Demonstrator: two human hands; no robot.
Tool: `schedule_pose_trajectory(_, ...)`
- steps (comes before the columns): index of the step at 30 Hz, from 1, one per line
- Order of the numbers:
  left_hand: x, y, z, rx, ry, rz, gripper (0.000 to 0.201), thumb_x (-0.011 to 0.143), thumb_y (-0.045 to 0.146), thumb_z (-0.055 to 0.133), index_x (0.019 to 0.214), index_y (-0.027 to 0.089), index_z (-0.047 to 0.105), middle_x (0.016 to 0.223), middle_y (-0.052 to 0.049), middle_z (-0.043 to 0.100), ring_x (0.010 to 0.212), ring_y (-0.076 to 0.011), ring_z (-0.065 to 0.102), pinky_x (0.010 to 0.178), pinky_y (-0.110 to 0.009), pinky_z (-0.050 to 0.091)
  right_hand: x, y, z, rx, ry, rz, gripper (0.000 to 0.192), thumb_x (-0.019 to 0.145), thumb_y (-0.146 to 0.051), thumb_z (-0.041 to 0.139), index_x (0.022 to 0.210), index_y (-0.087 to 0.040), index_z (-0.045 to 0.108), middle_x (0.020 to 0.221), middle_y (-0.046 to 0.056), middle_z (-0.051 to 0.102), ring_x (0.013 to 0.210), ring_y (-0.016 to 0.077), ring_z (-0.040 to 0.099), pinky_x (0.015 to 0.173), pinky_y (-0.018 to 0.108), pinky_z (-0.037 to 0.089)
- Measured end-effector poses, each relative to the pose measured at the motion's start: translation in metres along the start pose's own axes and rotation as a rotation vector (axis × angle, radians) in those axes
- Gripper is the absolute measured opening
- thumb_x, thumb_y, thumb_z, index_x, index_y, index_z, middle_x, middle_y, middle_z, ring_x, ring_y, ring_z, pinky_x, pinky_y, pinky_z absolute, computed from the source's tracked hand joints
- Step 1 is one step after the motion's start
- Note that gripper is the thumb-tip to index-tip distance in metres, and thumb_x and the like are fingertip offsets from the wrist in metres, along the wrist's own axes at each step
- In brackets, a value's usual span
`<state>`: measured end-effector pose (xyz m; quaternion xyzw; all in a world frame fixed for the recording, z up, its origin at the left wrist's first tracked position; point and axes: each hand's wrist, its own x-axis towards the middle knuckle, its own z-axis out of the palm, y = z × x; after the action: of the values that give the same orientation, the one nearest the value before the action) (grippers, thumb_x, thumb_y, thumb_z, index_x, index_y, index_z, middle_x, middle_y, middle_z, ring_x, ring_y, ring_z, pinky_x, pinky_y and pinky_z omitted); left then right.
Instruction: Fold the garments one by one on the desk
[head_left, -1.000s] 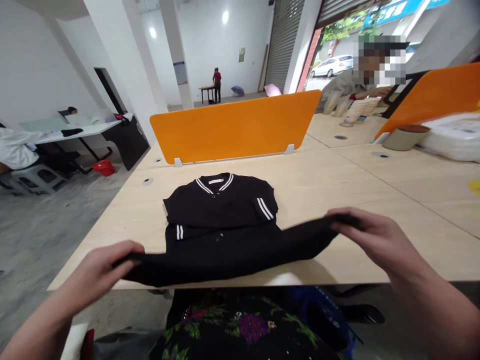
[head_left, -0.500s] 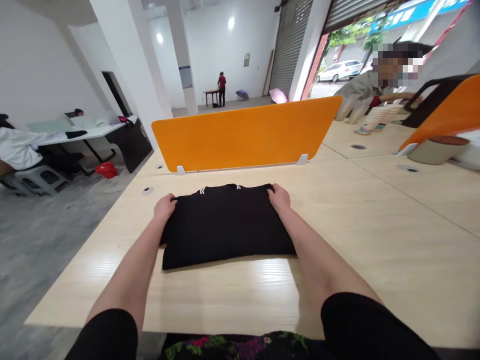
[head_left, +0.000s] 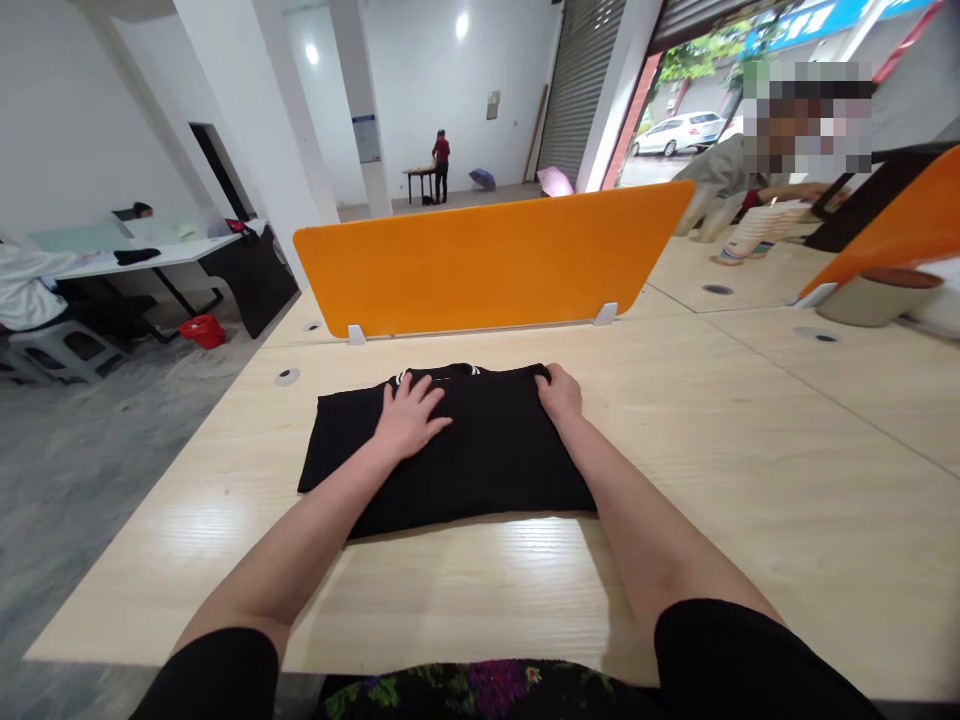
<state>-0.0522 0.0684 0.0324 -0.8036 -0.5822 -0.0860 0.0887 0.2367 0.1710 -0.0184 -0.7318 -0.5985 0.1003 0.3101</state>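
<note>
A black garment with white-striped trim at its collar, perhaps a shirt (head_left: pixel 487 450), lies folded in a wide flat shape on the pale wooden table (head_left: pixel 480 600). Flat on its upper left part, just below the collar, rests my left hand (head_left: pixel 409 418), fingers spread and gripping nothing. My right hand (head_left: pixel 561 393) pinches the garment's far right corner between thumb and fingers. To the left of my left hand, a section of the cloth, likely a sleeve, extends outward.
An orange divider (head_left: pixel 495 265) on white clips stands behind the garment. Paper cups (head_left: pixel 757 232) and a greenish round container (head_left: pixel 877 298) are at the right, near a co-worker (head_left: pixel 720 170). A red bucket (head_left: pixel 202 331) sits on the floor at left.
My left hand has let go of the garment's far left corner and moved right onto the cloth. The left section now lies spread further outward. My right hand keeps its place.
</note>
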Motion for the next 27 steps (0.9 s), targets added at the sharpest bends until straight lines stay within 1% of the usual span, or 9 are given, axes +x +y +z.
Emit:
schedule_pose_trajectory(3, 0.004, 0.012, 0.026, -0.033, -0.125, -0.071, 0.055, 0.095, 0.055, 0.031, 0.143, 0.030, 0.041, 0.154, -0.004, 0.033, 0.143, -0.0352, 0.018, 0.111, -0.064, 0.018, 0.000, 0.001, 0.000, 0.004, 0.011, 0.014, 0.025, 0.088, -0.030, 0.046, 0.105, -0.019, 0.062, 0.092, 0.010, 0.067, 0.085, 0.0240, 0.058, 0.070, 0.030, 0.040)
schedule_pose_trajectory(6, 0.007, 0.009, 0.038, -0.048, -0.145, -0.096, 0.058, 0.096, 0.056, 0.024, 0.146, 0.030, 0.037, 0.155, -0.002, 0.031, 0.145, -0.0328, 0.015, 0.112, -0.064, 0.016, -0.001, 0.000, -0.002, 0.019, 0.059, 0.032, 0.030, 0.088, -0.036, 0.048, 0.107, -0.017, 0.061, 0.104, 0.013, 0.065, 0.092, 0.0250, 0.058, 0.074, 0.031, 0.042)
schedule_pose_trajectory(9, 0.007, 0.007, 0.036, -0.040, -0.165, -0.082, 0.058, 0.096, 0.056, 0.023, 0.146, 0.030, 0.036, 0.156, -0.002, 0.029, 0.145, -0.0329, 0.014, 0.112, -0.064, 0.016, -0.006, -0.004, -0.005, 0.013, 0.063, 0.017, 0.042, 0.085, -0.048, 0.052, 0.109, -0.014, 0.060, 0.112, 0.015, 0.063, 0.099, 0.0268, 0.058, 0.076, 0.032, 0.043)
schedule_pose_trajectory(13, -0.005, 0.010, 0.030, -0.024, -0.174, -0.045, 0.058, 0.097, 0.054, 0.023, 0.147, 0.028, 0.035, 0.156, -0.003, 0.028, 0.145, -0.0340, 0.014, 0.112, -0.064, 0.017, -0.027, -0.006, -0.018, -0.055, -0.102, -0.025, 0.040, 0.084, -0.051, 0.055, 0.102, -0.016, 0.062, 0.095, 0.012, 0.068, 0.091, 0.0273, 0.062, 0.070, 0.032, 0.044)
schedule_pose_trajectory(17, -0.026, 0.010, 0.028, -0.026, -0.169, 0.072, 0.056, 0.097, 0.052, 0.025, 0.147, 0.028, 0.035, 0.156, -0.003, 0.029, 0.145, -0.0326, 0.014, 0.112, -0.063, 0.017, -0.060, 0.013, -0.047, -0.019, -0.187, -0.005, 0.037, 0.076, -0.052, 0.065, 0.086, -0.016, 0.066, 0.083, 0.011, 0.069, 0.086, 0.0289, 0.066, 0.068, 0.033, 0.048)
schedule_pose_trajectory(20, -0.033, 0.008, 0.024, -0.048, -0.172, 0.169, 0.054, 0.097, 0.051, 0.029, 0.146, 0.029, 0.035, 0.156, -0.003, 0.030, 0.145, -0.0303, 0.015, 0.113, -0.062, 0.017, -0.089, 0.031, -0.076, 0.319, -0.364, 0.175, 0.039, 0.065, -0.049, 0.076, 0.083, -0.015, 0.069, 0.085, 0.012, 0.072, 0.085, 0.0293, 0.068, 0.067, 0.034, 0.053)
schedule_pose_trajectory(22, -0.032, 0.007, 0.019, -0.067, -0.172, 0.210, 0.053, 0.097, 0.049, 0.033, 0.145, 0.030, 0.036, 0.155, -0.003, 0.032, 0.145, -0.0289, 0.016, 0.114, -0.059, 0.017, -0.109, 0.037, -0.094, 0.594, -0.569, 0.298, 0.039, 0.063, -0.044, 0.079, 0.085, -0.014, 0.070, 0.089, 0.013, 0.073, 0.086, 0.0286, 0.069, 0.070, 0.035, 0.056)
schedule_pose_trajectory(24, -0.031, 0.011, 0.012, -0.071, -0.173, 0.229, 0.050, 0.096, 0.048, 0.035, 0.144, 0.031, 0.039, 0.154, -0.003, 0.034, 0.145, -0.0275, 0.019, 0.115, -0.056, 0.017, -0.127, 0.037, -0.107, 0.780, -0.759, 0.357, 0.035, 0.061, -0.038, 0.082, 0.086, -0.016, 0.071, 0.093, 0.013, 0.074, 0.088, 0.0274, 0.070, 0.077, 0.035, 0.058)
schedule_pose_trajectory(27, -0.041, 0.026, 0.002, -0.040, -0.167, 0.159, 0.046, 0.096, 0.044, 0.039, 0.139, 0.030, 0.046, 0.152, -0.005, 0.037, 0.142, -0.0284, 0.026, 0.114, -0.055, 0.019, -0.147, 0.035, -0.115, 0.882, -0.845, 0.366, 0.031, 0.062, -0.032, 0.082, 0.087, -0.019, 0.071, 0.096, 0.011, 0.074, 0.090, 0.0266, 0.070, 0.082, 0.036, 0.058)
